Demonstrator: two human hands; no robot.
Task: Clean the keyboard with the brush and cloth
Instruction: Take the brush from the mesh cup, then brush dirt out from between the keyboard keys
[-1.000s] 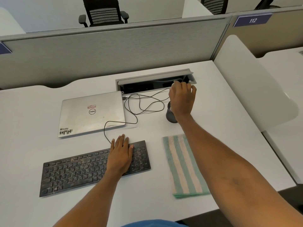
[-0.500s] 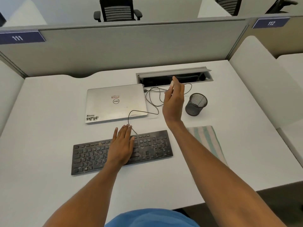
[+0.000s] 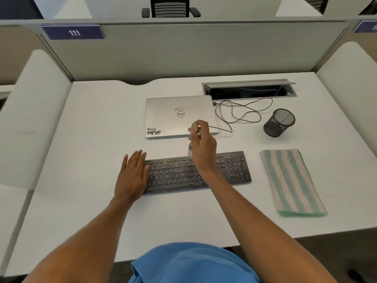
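brushing looks about to start: the left hand [image 3: 132, 172] lies flat, fingers straight, on the left end of the keyboard [image 3: 179, 175], the right hand [image 3: 203, 147] grips a blurred pale brush [image 3: 191, 148] over its far edge and must next bring it down to sweep, while the cloth [image 3: 289, 180] lies by the right edge of the tabletop [image 3: 98, 139].

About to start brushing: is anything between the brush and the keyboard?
Nothing visible. The right hand holds the brush above the keyboard's far edge; the left hand covers only its left end.
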